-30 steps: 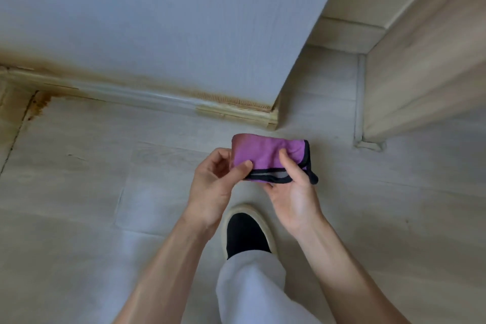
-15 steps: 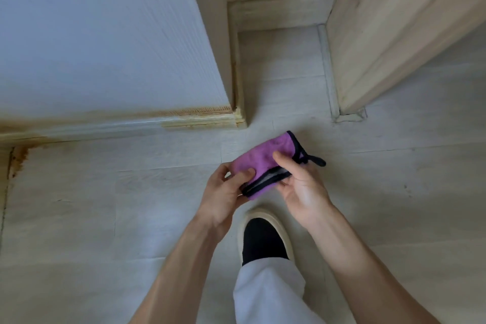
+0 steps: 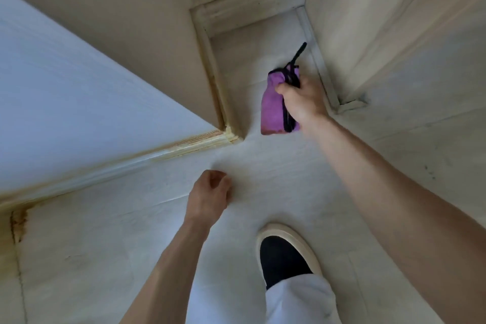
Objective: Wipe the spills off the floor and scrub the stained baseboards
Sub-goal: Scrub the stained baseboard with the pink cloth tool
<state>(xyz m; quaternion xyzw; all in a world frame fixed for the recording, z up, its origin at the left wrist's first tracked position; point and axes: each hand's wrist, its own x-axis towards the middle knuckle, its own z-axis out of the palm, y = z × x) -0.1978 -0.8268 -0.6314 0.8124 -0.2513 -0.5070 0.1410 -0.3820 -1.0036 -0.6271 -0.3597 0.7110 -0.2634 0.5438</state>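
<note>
My right hand (image 3: 302,98) is stretched forward into the recess, with its fingers curled round the folded purple microfibre cloth with black edging (image 3: 273,109). The cloth hangs below and to the left of my fist, and a black loop of its trim sticks up past my knuckles. I cannot tell whether the lower end of the cloth touches the pale wood-look plank floor (image 3: 263,166) or hangs just above it. It sits in the narrow strip of floor between the projecting wall corner on my left and the light wooden panel (image 3: 394,21) on my right.

My left hand (image 3: 209,193) is lower in the view, well apart from the cloth. Its fingers are loosely curled and it holds nothing; it hovers over the floor near the corner.

The cream baseboard with yellow-brown staining (image 3: 157,155) runs along the foot of the white textured wall (image 3: 65,100) and turns the corner, then continues up the side of the recess. The discolouration is strongest near the corner and along the top edge. Farther left, a brown stain (image 3: 19,221) marks the floor just beside the baseboard. A cleaner-looking baseboard crosses the back of the recess.

Near the bottom of the view, my black slip-on shoe with a cream sole (image 3: 285,258) is planted on the floor, with a white trouser leg (image 3: 297,300) above it. A few small dark specks dot the floor on the far right.
</note>
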